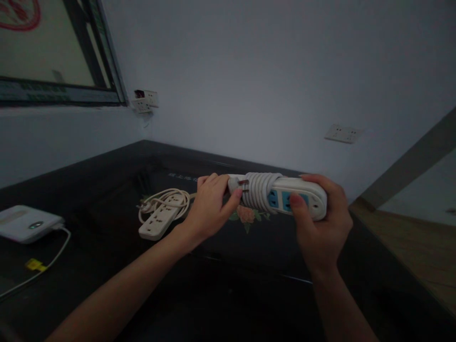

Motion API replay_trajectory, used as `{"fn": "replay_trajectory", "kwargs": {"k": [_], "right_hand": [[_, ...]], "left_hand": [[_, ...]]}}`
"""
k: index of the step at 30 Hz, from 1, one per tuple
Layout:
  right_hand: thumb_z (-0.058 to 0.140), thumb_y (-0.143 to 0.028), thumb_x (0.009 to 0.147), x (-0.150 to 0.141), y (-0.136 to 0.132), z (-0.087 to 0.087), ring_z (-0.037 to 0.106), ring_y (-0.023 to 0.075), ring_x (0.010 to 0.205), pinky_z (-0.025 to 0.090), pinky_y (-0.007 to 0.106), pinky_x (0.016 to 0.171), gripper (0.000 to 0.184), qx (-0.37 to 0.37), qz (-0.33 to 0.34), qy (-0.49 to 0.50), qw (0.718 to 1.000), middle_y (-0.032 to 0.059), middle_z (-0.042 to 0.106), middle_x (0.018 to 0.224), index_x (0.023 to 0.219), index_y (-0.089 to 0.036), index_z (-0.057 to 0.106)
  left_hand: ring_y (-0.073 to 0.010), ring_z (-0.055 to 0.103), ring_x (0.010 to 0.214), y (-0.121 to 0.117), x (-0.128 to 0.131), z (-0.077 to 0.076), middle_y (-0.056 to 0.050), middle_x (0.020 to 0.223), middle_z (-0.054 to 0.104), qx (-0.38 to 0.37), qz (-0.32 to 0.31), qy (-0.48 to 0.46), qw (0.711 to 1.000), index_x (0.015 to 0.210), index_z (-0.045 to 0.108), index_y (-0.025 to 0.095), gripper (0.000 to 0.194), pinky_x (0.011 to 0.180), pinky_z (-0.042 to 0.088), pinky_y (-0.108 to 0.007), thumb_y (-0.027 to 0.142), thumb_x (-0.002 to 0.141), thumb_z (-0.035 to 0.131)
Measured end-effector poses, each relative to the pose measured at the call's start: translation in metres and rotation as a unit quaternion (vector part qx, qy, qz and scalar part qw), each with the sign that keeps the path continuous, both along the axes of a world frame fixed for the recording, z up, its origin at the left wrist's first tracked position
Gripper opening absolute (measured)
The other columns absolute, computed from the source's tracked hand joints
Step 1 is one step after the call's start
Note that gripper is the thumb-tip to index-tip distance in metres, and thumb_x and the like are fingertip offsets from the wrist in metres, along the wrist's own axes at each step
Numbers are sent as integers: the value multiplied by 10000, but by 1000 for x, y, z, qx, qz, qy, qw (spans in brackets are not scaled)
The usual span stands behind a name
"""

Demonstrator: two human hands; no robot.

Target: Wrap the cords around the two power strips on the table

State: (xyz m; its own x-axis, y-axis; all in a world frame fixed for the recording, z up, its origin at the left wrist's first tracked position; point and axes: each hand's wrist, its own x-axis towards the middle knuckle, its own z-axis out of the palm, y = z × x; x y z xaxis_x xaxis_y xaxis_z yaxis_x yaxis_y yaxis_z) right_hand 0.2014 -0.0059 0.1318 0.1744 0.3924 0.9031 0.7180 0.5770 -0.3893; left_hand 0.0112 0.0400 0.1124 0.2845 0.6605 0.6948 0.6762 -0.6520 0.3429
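Note:
Between my two hands, above the dark table, is a white power strip with blue socket faces. Its grey cord is wound in several tight turns around the middle. My left hand is closed around the left end, its thumb beside the plug, whose metal pins point right. My right hand grips the other end, thumb pressed on a blue socket and fingers behind. The part of the strip under my left hand is hidden.
A second white power strip with a loosely coiled cord lies on the black tabletop, left of my hands. Further left sits a white box with a cable and yellow tag. Wall sockets are behind.

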Motion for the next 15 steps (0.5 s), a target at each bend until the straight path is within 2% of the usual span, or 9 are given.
{"fn": "replay_trajectory", "kwargs": {"k": [6,15], "right_hand": [[663,-291,814,0,-2,0,613,204,858,509,328,715,220,-6,12,-16,1000,20,633,957,1024,-269,604],[657,-282,819,0,5,-3,605,197,874,494,331,752,226,-2,20,-11,1000,19,644,972,1036,-256,599]], "left_hand": [[-216,461,807,1,1,-1,-57,825,556,-3,-8,19,1000,799,432,205,197,752,332,-380,321,919,330],[-188,460,747,9,2,-4,-18,749,514,-39,-33,-15,999,746,422,200,259,748,339,-361,357,939,351]]}}
